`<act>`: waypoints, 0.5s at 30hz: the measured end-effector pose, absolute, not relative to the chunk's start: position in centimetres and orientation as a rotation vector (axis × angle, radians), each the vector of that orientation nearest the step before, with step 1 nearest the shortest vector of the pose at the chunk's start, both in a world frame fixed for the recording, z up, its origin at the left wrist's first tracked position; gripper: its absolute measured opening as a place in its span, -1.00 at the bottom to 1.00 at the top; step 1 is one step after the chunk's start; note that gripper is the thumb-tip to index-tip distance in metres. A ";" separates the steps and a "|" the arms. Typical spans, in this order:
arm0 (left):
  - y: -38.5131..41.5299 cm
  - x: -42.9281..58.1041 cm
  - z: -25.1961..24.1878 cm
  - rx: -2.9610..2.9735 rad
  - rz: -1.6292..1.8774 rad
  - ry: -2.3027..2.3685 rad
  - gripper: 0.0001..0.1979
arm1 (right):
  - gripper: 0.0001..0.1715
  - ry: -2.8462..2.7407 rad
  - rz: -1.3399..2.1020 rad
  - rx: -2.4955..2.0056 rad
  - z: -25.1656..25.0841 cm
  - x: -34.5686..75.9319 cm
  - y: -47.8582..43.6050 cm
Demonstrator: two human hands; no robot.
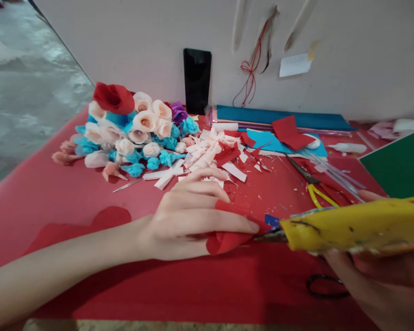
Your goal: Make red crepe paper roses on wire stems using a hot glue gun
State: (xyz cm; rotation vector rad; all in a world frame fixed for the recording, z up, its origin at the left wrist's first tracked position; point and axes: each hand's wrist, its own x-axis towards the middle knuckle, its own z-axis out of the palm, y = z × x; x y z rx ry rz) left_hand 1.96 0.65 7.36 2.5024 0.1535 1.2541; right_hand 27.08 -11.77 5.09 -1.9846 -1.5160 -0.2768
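The red worktop (51,200) is spreading wide under everything, its surface carrying crumbs and clippings toward the middle. Behind it a pale wall (124,39) is standing, with a red cord (250,69) and a white card (296,65) hanging on it, and a black phone (197,80) leaning upright against its foot. To the far left, a grey floor (37,82) is showing, glossy in patches.

Near the centre, the left hand (179,220) is reaching across the worktop, its grip closing on a red paper piece (224,242), which is lying just above the surface or on it (I cannot tell which). The right hand (382,285) is holding a yellow glue gun (352,225), its grip wrapping the body, and the dark nozzle is pointing at the red paper by the left fingertips, perhaps touching it.

Paper flowers (145,122) in cream, blue, red and purple are crowding the back left; pale and red scraps (203,151) are heaping beside them. A blue sheet (279,118) is lying along the wall, a tool with yellow and red handles (307,176) is resting nearer the glue gun, and a green board (400,161) is jutting in from the right.
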 end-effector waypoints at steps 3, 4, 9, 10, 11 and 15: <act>0.7 2.0 7.3 2.498 1.258 0.147 -0.88 | -0.57 -1.468 -0.225 -1.953 5.2 27.0 -11.8; 0.7 2.0 7.3 2.487 1.263 0.145 -0.88 | -0.58 -1.456 -0.193 -1.956 5.3 26.9 -11.7; 0.7 2.2 7.0 2.455 1.311 0.147 -0.93 | -0.58 -1.543 -0.263 -1.919 5.2 26.2 -11.6; 0.6 2.2 7.0 2.457 1.318 0.151 -0.93 | -0.59 -1.565 -0.314 -1.919 5.1 26.2 -11.6; 0.6 2.2 7.0 2.460 1.320 0.156 -0.93 | -0.59 -1.581 -0.361 -1.911 5.1 26.2 -11.5; 0.6 2.1 7.0 2.479 1.310 0.169 -0.92 | -0.60 -1.602 -0.405 -1.875 5.1 26.5 -11.2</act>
